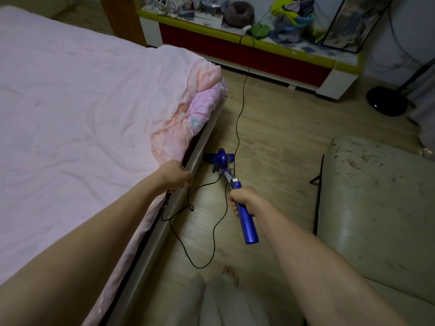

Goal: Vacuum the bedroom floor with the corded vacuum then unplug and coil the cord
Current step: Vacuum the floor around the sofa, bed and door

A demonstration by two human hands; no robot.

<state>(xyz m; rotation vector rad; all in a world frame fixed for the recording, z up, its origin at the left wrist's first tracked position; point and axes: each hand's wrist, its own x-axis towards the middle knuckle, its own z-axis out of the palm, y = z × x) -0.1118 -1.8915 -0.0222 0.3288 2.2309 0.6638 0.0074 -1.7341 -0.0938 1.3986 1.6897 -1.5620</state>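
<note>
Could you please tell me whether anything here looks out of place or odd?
Yes: the cord lies in loose loops on the floor right behind the vacuum, beside the bed, near the person's foot. The sofa cover looks scuffed and stained.

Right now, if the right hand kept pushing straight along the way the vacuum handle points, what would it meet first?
The right hand grips the blue vacuum handle, which points down toward the vacuum head beside the bed frame. It would probably reach that head first; depth is unclear.
</note>
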